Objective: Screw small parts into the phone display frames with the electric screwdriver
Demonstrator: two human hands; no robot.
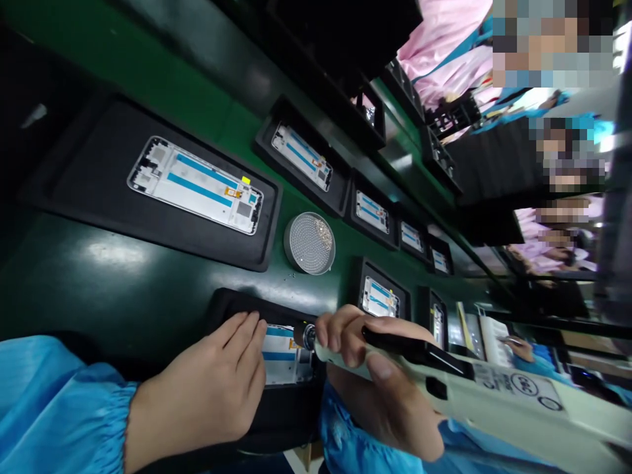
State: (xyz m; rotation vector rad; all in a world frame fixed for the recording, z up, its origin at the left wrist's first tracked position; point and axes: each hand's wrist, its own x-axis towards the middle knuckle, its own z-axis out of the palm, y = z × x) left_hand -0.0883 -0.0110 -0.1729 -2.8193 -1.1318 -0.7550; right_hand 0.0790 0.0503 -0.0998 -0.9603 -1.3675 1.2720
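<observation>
My right hand (380,375) is wrapped round a pale electric screwdriver (459,388) with a black lever. The screwdriver's tip is over the right end of a phone frame (284,362) with blue strips; whether it touches a screw is hidden. Across the left part of that frame lies my left hand (222,375), fingers straight and together, holding nothing. The frame sits in a black tray (291,421), partly covered by both hands. Beyond my hands stands a round grey dish (299,253) with many tiny screws gathered along one side.
A larger black tray (99,178) at the left bears another phone frame (197,184). Several more trays with frames, such as the black tray (340,197), line the green table (162,263). A few specks lie near the dish. Other people sit at the far right.
</observation>
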